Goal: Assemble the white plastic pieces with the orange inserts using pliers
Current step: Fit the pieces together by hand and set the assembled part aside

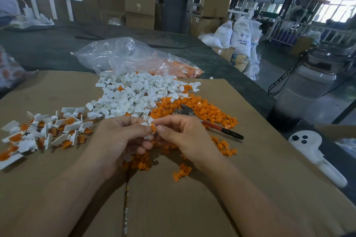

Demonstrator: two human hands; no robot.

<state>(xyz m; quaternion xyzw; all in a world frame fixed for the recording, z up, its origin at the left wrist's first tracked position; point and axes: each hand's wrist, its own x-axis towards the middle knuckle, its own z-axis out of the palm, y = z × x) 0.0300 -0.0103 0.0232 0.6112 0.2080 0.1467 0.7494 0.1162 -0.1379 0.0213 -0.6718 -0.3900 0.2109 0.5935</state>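
Above the cardboard-covered desk (231, 188), the left hand (123, 136) pinches a small white piece (146, 136) while the right hand (181, 132) pinches a round orange insert (153, 127) against it. The pliers (208, 122) lie on the orange pile, handles pointing right.

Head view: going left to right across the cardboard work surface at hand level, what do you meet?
Pile of assembled white-and-orange pieces → left hand → the white piece and orange insert pinched between both hands → right hand → pliers handle → white handheld device.
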